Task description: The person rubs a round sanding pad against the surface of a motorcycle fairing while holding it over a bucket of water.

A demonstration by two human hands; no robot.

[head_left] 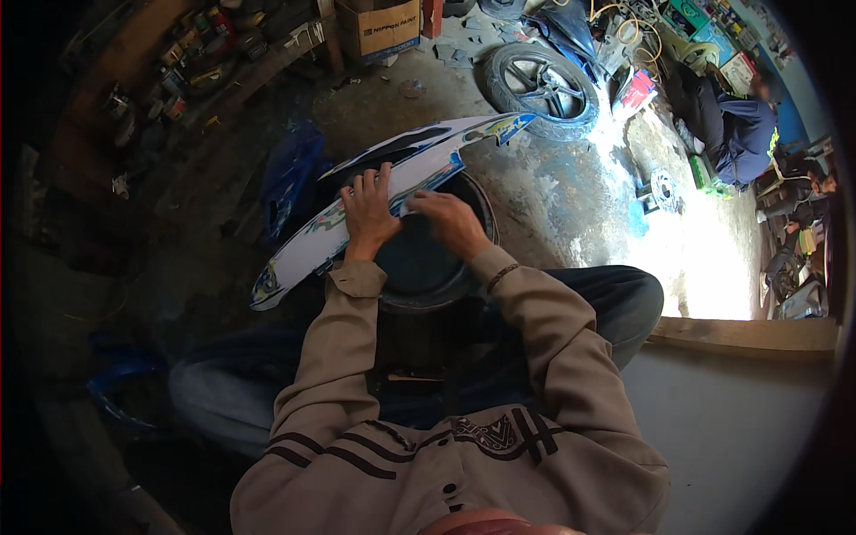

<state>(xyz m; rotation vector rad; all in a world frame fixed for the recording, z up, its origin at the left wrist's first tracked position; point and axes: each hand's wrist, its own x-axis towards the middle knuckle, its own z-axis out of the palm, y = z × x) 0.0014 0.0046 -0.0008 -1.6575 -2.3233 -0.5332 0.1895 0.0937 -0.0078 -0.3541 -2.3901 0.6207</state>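
Note:
A long motorcycle fairing panel (321, 234), white with blue and yellow patches, lies slantwise over a dark round tub (489, 209) between my knees. My left hand (367, 214) grips the panel near its middle, its fingers laid across the white face and the thumb by the near edge. At that same edge, just to the right, my right hand (452, 223) has its fingers bent and pressed together against the panel. Something small and pale shows at its fingertips, slightly blurred; its kind is not clear. Dark liquid seems to fill the tub below my hands.
Beyond the panel lies a wheel with a tyre (542, 92). A blue plastic part (292, 174) is left of the panel. A cardboard box (379, 31) stands at the back, cluttered shelves (205, 53) at far left. Another person (740, 125) sits at far right.

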